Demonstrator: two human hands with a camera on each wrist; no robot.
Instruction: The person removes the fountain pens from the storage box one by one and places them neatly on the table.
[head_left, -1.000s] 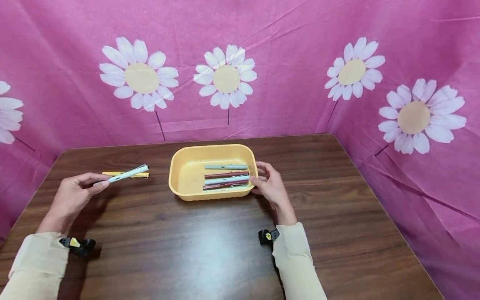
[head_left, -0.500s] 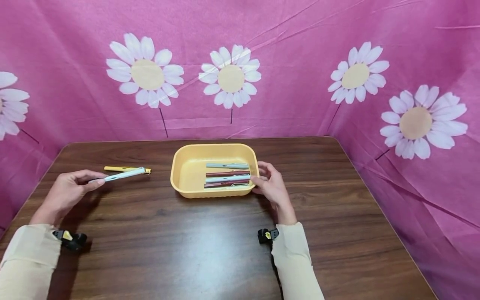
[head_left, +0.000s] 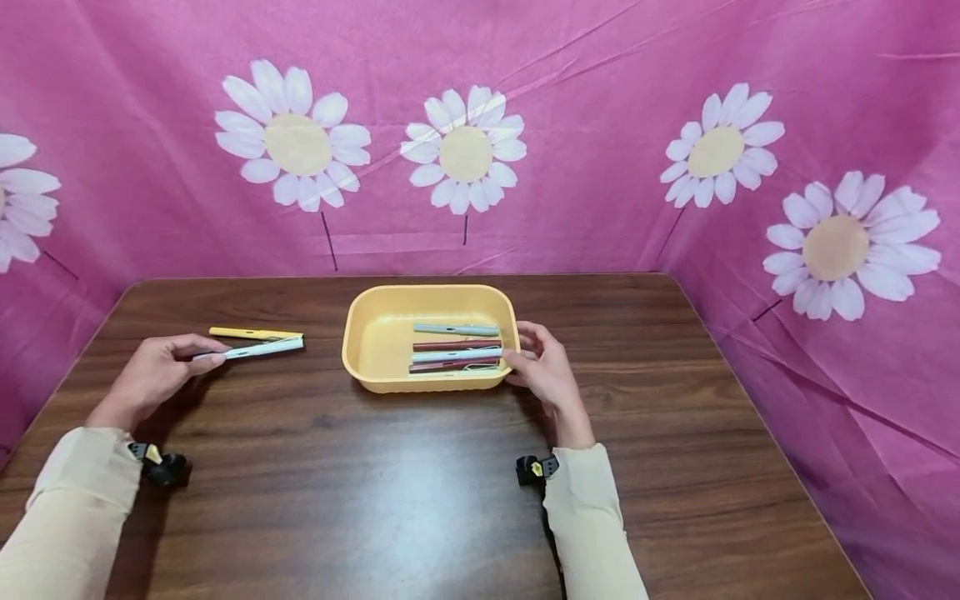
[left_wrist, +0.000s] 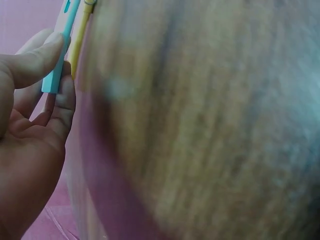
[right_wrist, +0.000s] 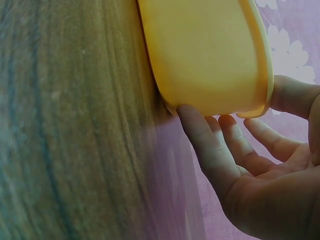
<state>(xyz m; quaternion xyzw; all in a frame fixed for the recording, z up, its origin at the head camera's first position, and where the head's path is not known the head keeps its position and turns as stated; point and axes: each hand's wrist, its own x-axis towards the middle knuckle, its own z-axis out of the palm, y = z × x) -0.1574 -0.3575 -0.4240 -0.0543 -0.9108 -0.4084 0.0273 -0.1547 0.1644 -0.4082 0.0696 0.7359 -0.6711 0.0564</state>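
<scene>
Between thumb and fingers my left hand [head_left: 159,373] pinches the near end of a light blue pen [head_left: 262,348]. Its clip end reaches right, close beside a yellow pen [head_left: 242,332] on the table; whether the two touch is unclear. The left wrist view shows the light blue pen [left_wrist: 54,80] under the thumb, the yellow pen [left_wrist: 79,42] behind it. At the right end of a yellow tray [head_left: 375,350], my right hand [head_left: 553,375] grips the wall, thumb at the rim and fingertips against the outside, as the right wrist view shows on the tray [right_wrist: 210,55].
Several pens lie side by side in the tray's right half, among them a grey-blue pen [head_left: 454,330] and a dark red pen [head_left: 456,344]. The brown wooden table [head_left: 315,467] is bordered by a pink cloth [head_left: 570,167] with printed daisies at the back and sides.
My left hand first shifted slightly left, then back right, and the light blue pen came down from across the yellow pen to nearly level in front of it. My right hand stayed on the tray.
</scene>
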